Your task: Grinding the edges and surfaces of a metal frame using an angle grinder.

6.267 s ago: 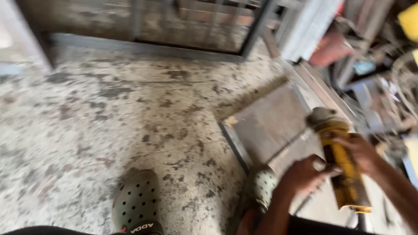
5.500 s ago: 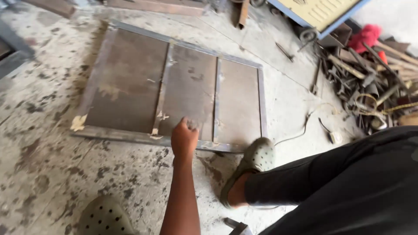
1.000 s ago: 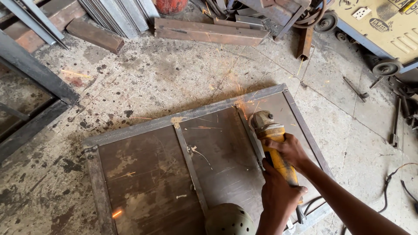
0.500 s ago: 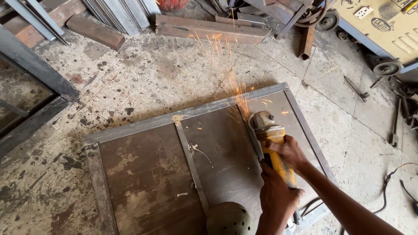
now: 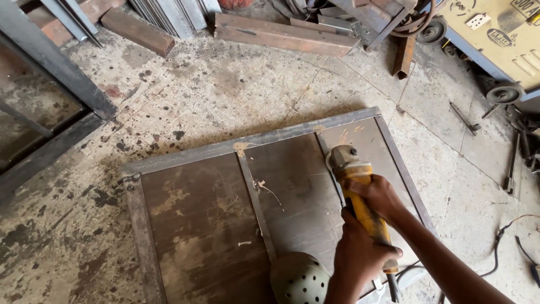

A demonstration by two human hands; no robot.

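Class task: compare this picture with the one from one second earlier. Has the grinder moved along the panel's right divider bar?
Yes, slightly. The grinder head now sits nearer the panel's top rail, further up the divider bar. Both hands hold it.

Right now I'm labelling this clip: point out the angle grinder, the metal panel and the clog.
angle grinder point(image 5: 360, 194), head view, yellow body.
metal panel point(image 5: 197, 208), head view, left sheet face.
clog point(image 5: 301, 278), head view, perforated toe.

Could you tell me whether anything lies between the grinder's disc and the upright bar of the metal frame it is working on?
Nothing visible does. The yellow angle grinder, gripped by both hands, has its head right at the frame's inner bar, with a few sparks there.
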